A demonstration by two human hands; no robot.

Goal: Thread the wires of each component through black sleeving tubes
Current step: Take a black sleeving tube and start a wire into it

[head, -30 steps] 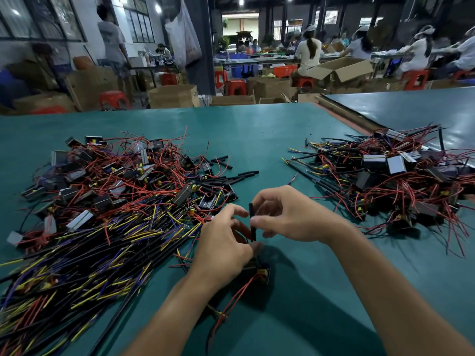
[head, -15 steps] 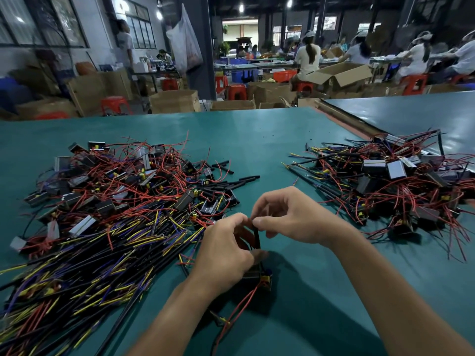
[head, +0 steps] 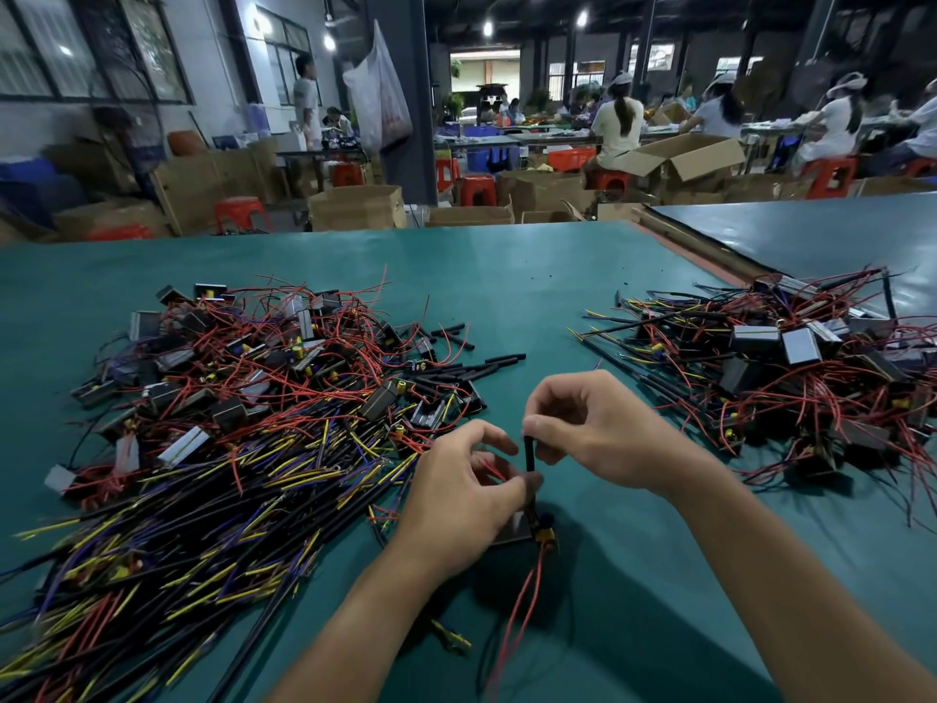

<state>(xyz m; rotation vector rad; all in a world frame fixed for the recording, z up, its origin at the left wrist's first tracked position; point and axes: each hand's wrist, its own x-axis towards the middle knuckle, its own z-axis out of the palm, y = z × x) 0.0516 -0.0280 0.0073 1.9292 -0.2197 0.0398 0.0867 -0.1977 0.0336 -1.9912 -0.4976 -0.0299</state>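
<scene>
My right hand [head: 598, 428] pinches the top of a short black sleeving tube [head: 530, 454] held upright between both hands. My left hand [head: 466, 494] holds a small component [head: 527, 527] over the green table, its fingertips pinching thin red wires [head: 492, 469] at the tube's lower end. More red wires [head: 517, 611] hang from the component toward me. Loose black tubes [head: 476, 367] lie just beyond my hands.
A large pile of components with red, yellow and blue wires [head: 228, 428] covers the table's left. A second pile [head: 791, 367] lies at the right. The green table [head: 507, 276] ends at cardboard boxes, red stools and seated workers behind.
The tube now stands taller above my left fingers, with my right hand pinching its top. The component below my left hand has turned slightly; both hands stay at the same spot.
</scene>
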